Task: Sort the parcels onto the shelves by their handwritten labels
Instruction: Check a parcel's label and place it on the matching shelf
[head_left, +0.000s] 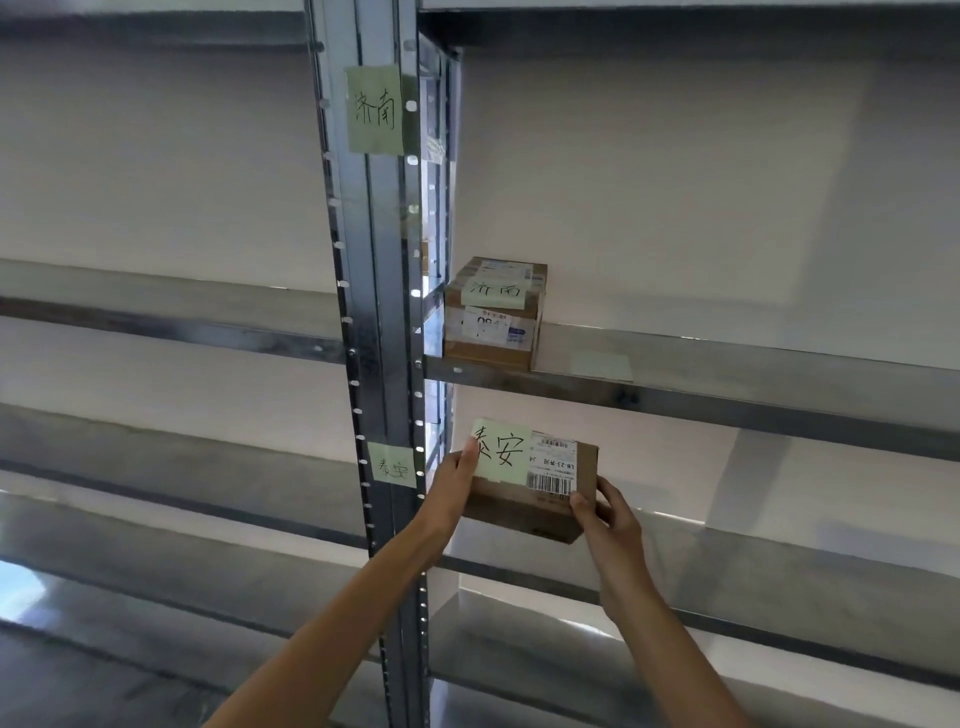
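Gripping the brown parcel (550, 501) by both ends, your left hand (457, 475) lays its thumb on the green note (501, 451) and your right hand (605, 512) clasps the opposite corner. You hold it just right of the steel upright (374, 312), level with the upright's tag (392, 464).

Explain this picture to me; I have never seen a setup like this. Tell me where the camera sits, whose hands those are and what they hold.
There is no machine here. A camera worn on a person's head looks at metal shelving. The left hand and right hand grip a cardboard parcel bearing a green note that reads 泰安, level with the post's matching note. On the shelf above stands another parcel marked 济南, with a loose green note lying to its right.
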